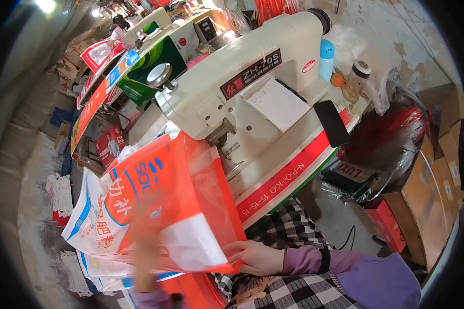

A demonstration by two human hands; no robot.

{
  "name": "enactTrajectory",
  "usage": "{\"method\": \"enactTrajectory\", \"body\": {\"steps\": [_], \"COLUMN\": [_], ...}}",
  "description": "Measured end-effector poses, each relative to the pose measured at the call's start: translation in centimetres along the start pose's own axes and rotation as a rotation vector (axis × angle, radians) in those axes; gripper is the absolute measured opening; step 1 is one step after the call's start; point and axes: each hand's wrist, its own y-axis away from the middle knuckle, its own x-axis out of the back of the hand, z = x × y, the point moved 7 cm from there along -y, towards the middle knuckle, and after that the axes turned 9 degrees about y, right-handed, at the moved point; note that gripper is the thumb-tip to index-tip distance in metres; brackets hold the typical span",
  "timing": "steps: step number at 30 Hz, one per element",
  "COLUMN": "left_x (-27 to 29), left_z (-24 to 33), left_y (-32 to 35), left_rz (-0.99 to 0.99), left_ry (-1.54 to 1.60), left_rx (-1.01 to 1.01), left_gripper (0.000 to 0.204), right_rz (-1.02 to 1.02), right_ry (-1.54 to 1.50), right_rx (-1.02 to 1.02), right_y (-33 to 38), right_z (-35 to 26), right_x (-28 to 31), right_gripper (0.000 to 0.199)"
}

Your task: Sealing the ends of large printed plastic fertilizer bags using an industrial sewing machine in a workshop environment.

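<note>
An orange and white printed sack (206, 206) lies spread in front of me, its upper edge close under the head of a cream industrial sewing machine (258, 44). My right hand (258, 257) is closed on the sack's near right corner, the thumb hidden by the material. Over the left part of the sack, my left hand (147, 232) is smeared by motion, so its fingers cannot be made out. Beneath the held sack, more orange and white sacks (191, 291) show near my lap.
A black phone (331, 123) and a white notepad (276, 103) rest on the machine. Behind them stand a blue bottle (325, 61) and a clear lidded cup (356, 81). Cardboard boxes (417, 206) and plastic-wrapped red material (381, 136) are at right. Bundles of sacks (61, 198) lie on the left floor.
</note>
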Motion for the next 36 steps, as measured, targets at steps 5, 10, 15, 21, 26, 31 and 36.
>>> {"method": "enactTrajectory", "body": {"steps": [5, 10, 15, 21, 26, 31, 36], "left_x": [-16.9, 0.0, -5.6, -8.9, -14.8, -13.9, -11.2], "left_z": [-15.6, -27.2, -19.6, -21.5, -18.7, -20.7, -18.8], "left_y": [-6.6, -3.0, -6.7, -7.3, -4.0, 1.2, -5.2], "left_rz": [0.140, 0.428, -0.131, 0.121, 0.299, -0.406, 0.302], "left_ry": [1.030, -0.330, -0.209, -0.352, -0.361, 0.052, -0.318], "left_rx": [0.419, 0.337, 0.073, 0.130, 0.220, 0.161, 0.111], "left_gripper": [0.055, 0.052, 0.067, 0.071, 0.060, 0.051, 0.054], "right_rz": [-0.006, -0.049, 0.136, 0.125, 0.105, 0.116, 0.129], "right_ry": [0.023, -0.106, -0.144, -0.011, 0.001, 0.053, 0.007], "right_rx": [-0.088, -0.310, -0.199, -0.023, -0.065, -0.159, -0.074], "right_y": [3.1, 2.9, 3.6, 2.8, 3.5, 4.2, 2.9], "right_z": [3.5, 3.3, 1.7, 0.1, 1.4, 3.2, 0.1], "right_x": [-0.1, 0.9, 4.7, 3.4, 4.0, 3.6, 3.5], "right_gripper": [0.032, 0.037, 0.035, 0.034, 0.037, 0.040, 0.041]}}
